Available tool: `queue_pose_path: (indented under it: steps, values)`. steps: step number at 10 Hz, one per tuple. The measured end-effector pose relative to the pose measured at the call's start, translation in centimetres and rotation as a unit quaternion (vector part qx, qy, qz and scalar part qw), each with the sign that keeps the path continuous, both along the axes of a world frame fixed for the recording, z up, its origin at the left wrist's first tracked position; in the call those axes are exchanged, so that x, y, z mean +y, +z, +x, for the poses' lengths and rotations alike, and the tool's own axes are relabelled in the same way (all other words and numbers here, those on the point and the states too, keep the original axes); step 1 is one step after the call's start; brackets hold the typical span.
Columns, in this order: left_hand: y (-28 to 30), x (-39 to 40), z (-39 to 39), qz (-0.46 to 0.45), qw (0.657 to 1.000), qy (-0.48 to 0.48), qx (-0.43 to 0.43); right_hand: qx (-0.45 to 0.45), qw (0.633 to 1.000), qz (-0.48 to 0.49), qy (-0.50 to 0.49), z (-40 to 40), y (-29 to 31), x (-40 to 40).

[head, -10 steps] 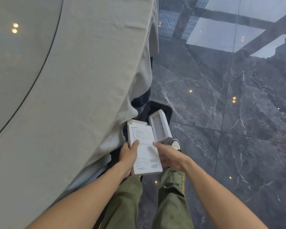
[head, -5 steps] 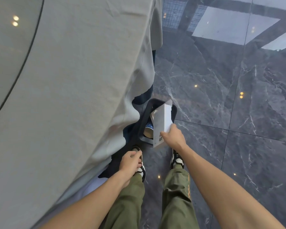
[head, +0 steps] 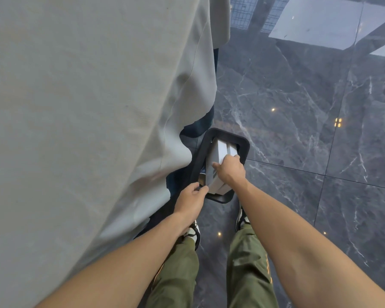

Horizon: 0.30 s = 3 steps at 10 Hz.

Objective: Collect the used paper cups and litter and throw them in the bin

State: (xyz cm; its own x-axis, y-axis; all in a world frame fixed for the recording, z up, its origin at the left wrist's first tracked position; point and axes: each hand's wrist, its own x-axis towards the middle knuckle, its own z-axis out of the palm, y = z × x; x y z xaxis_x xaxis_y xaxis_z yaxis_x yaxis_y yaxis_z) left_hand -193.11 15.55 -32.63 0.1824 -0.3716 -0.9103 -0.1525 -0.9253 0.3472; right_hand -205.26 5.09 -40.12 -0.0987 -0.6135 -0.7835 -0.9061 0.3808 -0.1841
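Head view looks down on glossy dark marble floor [head: 298, 103] tiles beside a grey tablecloth [head: 87, 107]. Over the black bin [head: 245, 145] on that floor, the right hand [head: 230, 168] grips white boxes [head: 218, 161]; the left hand [head: 190, 202], fingers loosely curled, touches the bin's near rim.

Tablecloth [head: 98, 130] tight vs bin [head: 242, 147] left rim (mouth box-filled [head: 218, 156]); open floor [head: 298, 107] right.

White box [head: 218, 161]; black bin [head: 242, 144]; grey tablecloth [head: 87, 107]; dark grey white-veined marble floor [head: 298, 130]; olive trousers [head: 249, 270].
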Motion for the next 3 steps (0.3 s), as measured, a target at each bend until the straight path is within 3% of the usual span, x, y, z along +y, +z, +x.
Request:
queue_pose_path:
  steps: [2,3]
  values:
    - [0.4,-1.7,-1.9,-0.029,0.998,-0.059,-0.001,-0.023,0.997,-0.071,-0.022,-2.6,3.4,1.3]
    - [2.6,-2.3,-2.0,-0.036,0.996,-0.082,-0.025,-0.053,0.998,-0.043,0.009,-6.1,6.6,1.7]
